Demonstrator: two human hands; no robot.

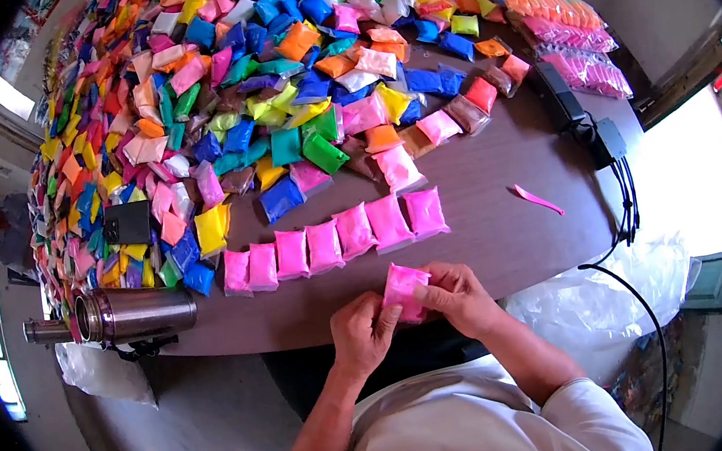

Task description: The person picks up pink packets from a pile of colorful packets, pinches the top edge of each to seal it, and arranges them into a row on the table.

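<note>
Between my two hands, just above the table's front edge, is a small clear packet of bright pink material (403, 291). My left hand (360, 327) grips its lower left side, thumb on the front. On its right side, my right hand (455, 297) pinches it with the thumb across the face. Beyond my hands lies a slanting row of several similar pink packets (324, 246), side by side on the brown table (504, 250). What the packets contain cannot be made out.
A large heap of multicoloured packets (278, 102) covers the table's far and left parts. A steel flask (137, 312) lies at the left, near a dark phone (127, 224). At the right are a pink plastic tool (539, 200), black adapters with cables (607, 142), and stacked bagged packets (582, 70).
</note>
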